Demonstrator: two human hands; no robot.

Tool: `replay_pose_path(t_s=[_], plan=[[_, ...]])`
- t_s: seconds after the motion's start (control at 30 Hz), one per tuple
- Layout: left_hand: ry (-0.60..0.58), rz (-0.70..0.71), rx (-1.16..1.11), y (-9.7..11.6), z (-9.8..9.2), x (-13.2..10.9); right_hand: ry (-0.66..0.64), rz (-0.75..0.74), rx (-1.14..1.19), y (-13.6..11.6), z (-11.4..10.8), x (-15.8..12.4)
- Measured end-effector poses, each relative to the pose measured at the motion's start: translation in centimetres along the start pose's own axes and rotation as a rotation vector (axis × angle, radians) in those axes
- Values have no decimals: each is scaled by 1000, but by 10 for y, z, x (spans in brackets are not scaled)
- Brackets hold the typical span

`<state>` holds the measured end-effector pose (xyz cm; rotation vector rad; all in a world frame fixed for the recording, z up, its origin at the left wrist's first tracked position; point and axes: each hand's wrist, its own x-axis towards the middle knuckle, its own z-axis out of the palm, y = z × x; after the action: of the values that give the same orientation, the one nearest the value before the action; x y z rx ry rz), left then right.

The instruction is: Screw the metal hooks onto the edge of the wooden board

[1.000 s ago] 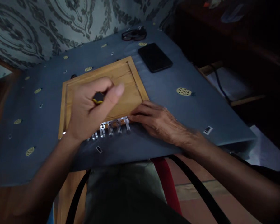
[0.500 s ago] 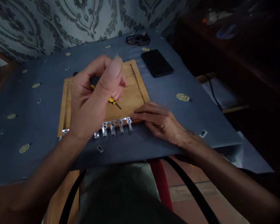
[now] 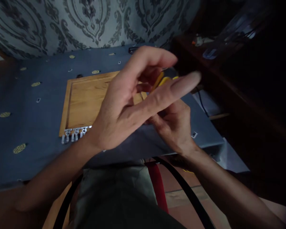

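Observation:
My left hand (image 3: pixel 133 101) is raised over the right part of a wooden board (image 3: pixel 85 101), in front of my right hand. A yellow-handled screwdriver (image 3: pixel 160 80) lies in it, against the curled fingers, while the thumb stretches out to the right. The screwdriver's shaft is out of sight. Close behind the left thumb is my right hand (image 3: pixel 175 127), near the board's right front corner; its fingertips are mostly covered. Along the board's front edge runs a metal hook strip (image 3: pixel 76 131), whose right part is hidden by my left hand and forearm.
The board rests on a blue patterned tablecloth (image 3: pixel 45 127). Eyeglasses (image 3: pixel 132 50) at the back are partly covered by my hand. Behind the table hangs a patterned curtain (image 3: pixel 85 22). A dark wooden surface (image 3: pixel 228 76) with clutter stands at the right.
My left hand has swung right with the screwdriver, from above the board's middle to in front of my right hand. My right hand's fingers have turned upward. The view has shifted slightly.

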<state>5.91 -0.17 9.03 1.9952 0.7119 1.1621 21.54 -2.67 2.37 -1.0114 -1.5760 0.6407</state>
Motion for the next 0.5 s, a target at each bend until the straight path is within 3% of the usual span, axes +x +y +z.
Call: replay_pose_path(t_s=[0.07,0.17,0.23,0.33,0.5], plan=[[-52,14,116,-14,-14,-16,55,57,25,2,-4,-5],[-281,-99,615,-42,-26,-44,111,125,27,2,-12,-14],[-368,-94,790,-57,-27,-60,125,153,1,1,-14,-19],[-410,-65,863,-67,-22,-72,112,175,4,-2,-14,-24],[-416,-17,884,-69,-17,-71,73,202,139,-2,-8,-27]])
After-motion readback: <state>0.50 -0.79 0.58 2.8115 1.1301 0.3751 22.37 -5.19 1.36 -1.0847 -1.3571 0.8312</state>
